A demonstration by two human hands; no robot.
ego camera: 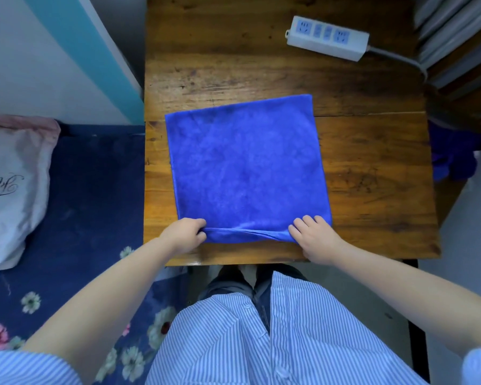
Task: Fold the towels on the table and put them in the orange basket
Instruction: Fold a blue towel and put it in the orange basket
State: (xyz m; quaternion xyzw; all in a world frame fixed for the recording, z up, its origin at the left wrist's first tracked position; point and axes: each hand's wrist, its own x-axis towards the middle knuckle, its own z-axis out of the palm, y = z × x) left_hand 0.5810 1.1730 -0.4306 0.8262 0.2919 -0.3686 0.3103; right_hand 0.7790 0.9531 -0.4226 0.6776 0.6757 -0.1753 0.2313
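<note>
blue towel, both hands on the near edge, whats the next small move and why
Probably lift the near edge and carry it over to the far edge, folding the blue towel in half. It lies spread flat on the table, and the left hand and right hand each grip a near corner, the hem already bunched up.

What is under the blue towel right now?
The blue towel lies flat on the wooden table; bare wood shows around it. Left hand and right hand grip its near edge. Whatever lies beneath its middle is covered.
</note>
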